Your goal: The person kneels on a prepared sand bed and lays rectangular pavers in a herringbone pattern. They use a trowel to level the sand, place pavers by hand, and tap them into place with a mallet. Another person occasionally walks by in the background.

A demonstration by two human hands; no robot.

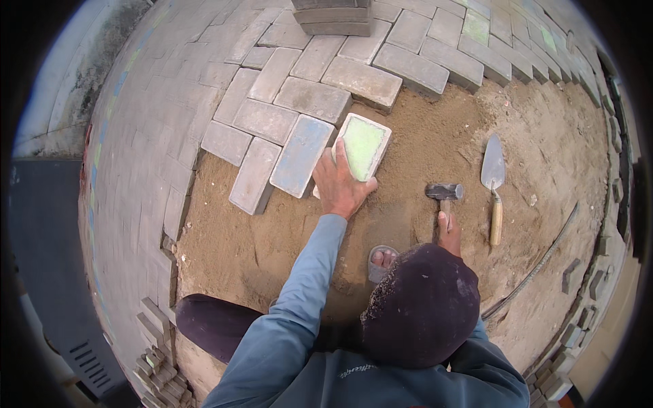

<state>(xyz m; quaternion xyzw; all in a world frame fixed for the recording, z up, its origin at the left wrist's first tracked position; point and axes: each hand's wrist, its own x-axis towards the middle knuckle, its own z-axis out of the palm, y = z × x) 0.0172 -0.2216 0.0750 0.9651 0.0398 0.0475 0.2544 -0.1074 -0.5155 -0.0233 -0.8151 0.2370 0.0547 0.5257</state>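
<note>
My left hand [340, 183] grips a paver with a pale green top [364, 143], fingers on its near side, beside a blue-tinted paver [301, 155] at the edge of the laid gray pavers [265, 121]. My right hand [449, 233] is closed round the handle of a club hammer [443, 192], whose dark head points away from me over sand [408, 163]. A trowel [492, 166] with a wooden handle lies on the sand to the right of the hammer. My dark-clad knee partly hides my right forearm.
A stack of pavers [330, 17] stands on the laid paving at the top. Loose pavers [160, 367] are piled at the lower left. A long thin bar [544, 258] lies on the right. Dark road [44, 238] borders the paving on the left.
</note>
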